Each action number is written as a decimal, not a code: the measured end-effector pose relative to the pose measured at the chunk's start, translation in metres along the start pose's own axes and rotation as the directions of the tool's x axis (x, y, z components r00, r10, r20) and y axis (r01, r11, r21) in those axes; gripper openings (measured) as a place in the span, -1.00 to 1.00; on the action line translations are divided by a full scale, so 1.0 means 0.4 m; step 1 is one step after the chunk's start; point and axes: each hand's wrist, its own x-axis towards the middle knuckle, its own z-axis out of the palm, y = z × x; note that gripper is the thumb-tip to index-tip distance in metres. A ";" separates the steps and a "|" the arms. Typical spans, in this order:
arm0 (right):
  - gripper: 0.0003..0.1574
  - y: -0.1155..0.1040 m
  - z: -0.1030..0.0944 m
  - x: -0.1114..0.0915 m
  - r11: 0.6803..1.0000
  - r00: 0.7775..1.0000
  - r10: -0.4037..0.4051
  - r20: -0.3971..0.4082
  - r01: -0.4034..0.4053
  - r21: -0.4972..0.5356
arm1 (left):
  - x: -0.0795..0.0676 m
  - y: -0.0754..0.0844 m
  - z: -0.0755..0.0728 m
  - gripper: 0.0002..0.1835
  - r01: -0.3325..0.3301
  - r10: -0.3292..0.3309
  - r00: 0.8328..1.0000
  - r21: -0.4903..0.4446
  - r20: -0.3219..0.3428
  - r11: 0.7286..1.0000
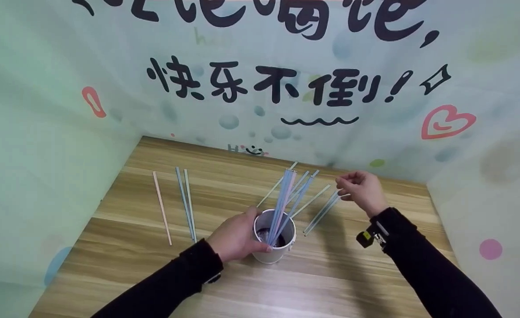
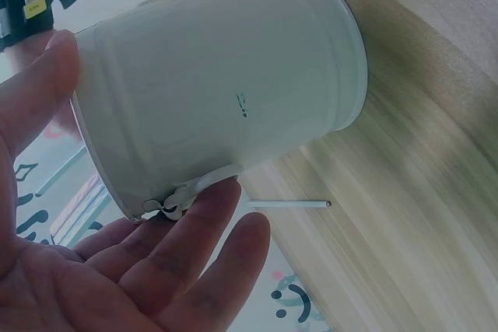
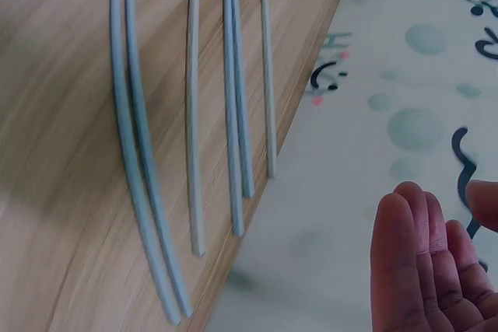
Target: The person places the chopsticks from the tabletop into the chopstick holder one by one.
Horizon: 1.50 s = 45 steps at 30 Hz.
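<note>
My left hand (image 1: 235,236) grips a small white metal bucket (image 1: 272,256) at its rim, thumb at the front side. In the left wrist view the bucket's plain wall (image 2: 226,75) fills the middle, with fingers beside its handle lug. Several blue and pink straws (image 1: 282,198) lean upright inside the bucket. Over the back right of the table is my right hand (image 1: 362,192), its fingers loosely bent with nothing between them. Two bluish straws (image 1: 319,215) lie just below it, seen side by side in the right wrist view.
Left of the bucket lie a pink straw (image 1: 162,210), a blue straw (image 1: 184,201) and a pale green straw (image 1: 190,198). More loose straws (image 3: 194,153) lie behind the bucket. A printed backdrop (image 1: 260,110) rises along the table's (image 1: 145,265) back edge and sides.
</note>
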 end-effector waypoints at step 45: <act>-0.43 0.199 -0.081 0.169 0.902 0.964 0.257 -0.072 -0.266 -0.342 | -0.003 -0.003 -0.003 -0.11 0.017 -0.017 1.000 0.037 0.007 0.999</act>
